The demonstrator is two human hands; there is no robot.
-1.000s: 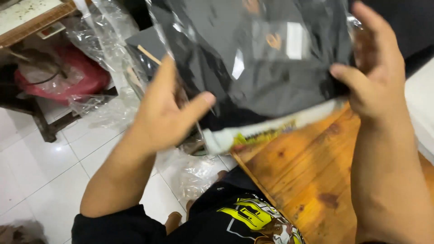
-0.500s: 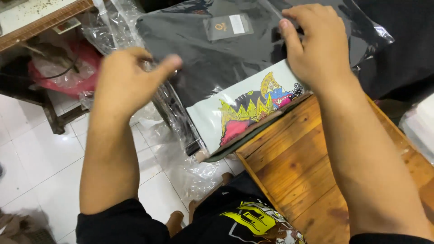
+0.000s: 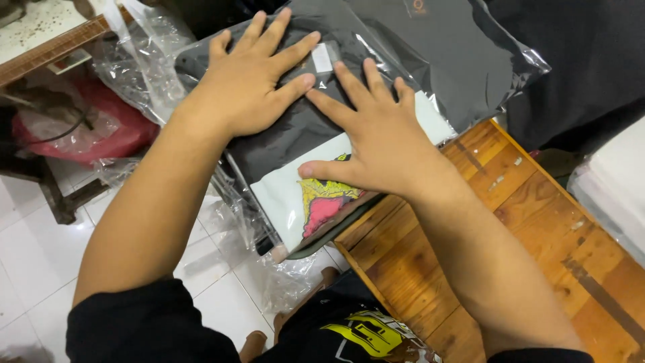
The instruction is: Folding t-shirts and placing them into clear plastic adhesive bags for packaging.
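**Both palms flat on a bagged shirt at the corner of the wood surface**

Head view, the only angle here: the left hand [image 3: 252,84] is spread wide open, fingers fanned, pressing flat on the dark folded garment in its clear plastic bag [image 3: 376,74]. The right hand [image 3: 379,138] is open too, palm down just beside the left, with its thumb stretched out over the white printed card [image 3: 295,202] that sits at the near end of the bag. Neither hand grips anything — they're just pushing down, which to me looks like squeezing air out and keeping the slippery plastic flat.

The bagged garment lies on the corner of the wooden surface [image 3: 537,222], and its near-left end hangs past the edge over the white tiled floor [image 3: 27,255]. That overhang is probably why both palms bear down on it.

Around it: loose clear plastic bags [image 3: 134,60] crumpled to the left, a red bag [image 3: 101,128] under a low table, and more dark fabric [image 3: 584,60] piled at the far right — stock close by, I'd guess.
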